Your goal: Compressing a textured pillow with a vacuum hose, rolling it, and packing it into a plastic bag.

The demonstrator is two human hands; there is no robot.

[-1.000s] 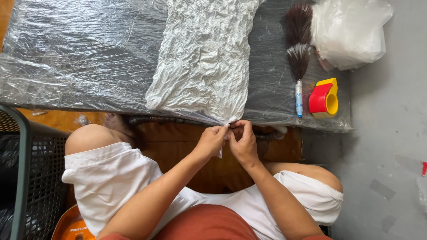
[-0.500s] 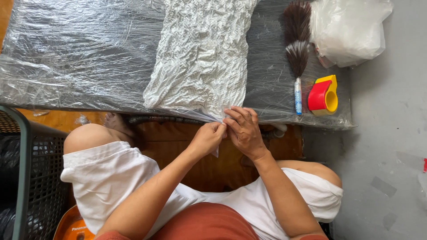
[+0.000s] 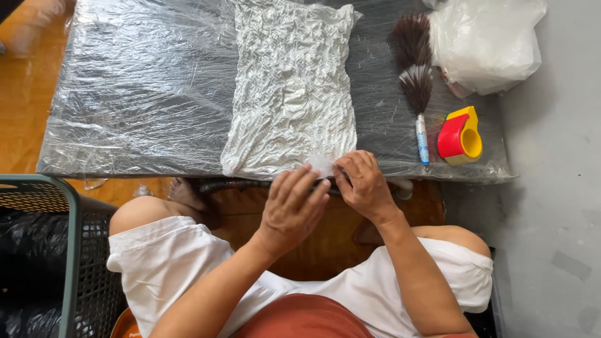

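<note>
Crinkled white bag lies lengthwise on the tabletop, running straight away from both hands. Left hand and right hand meet at its near edge, fingers pinching the corner; the right sits slightly closer.

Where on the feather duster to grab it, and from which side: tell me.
Grip the duster by its slim white handle, probably from the near table edge. It lies flat with the handle toward the person and the bushy feathers pointing away. The red and yellow tape dispenser sits close on the handle's right, so coming in from the left or from above seems clearer.
</note>
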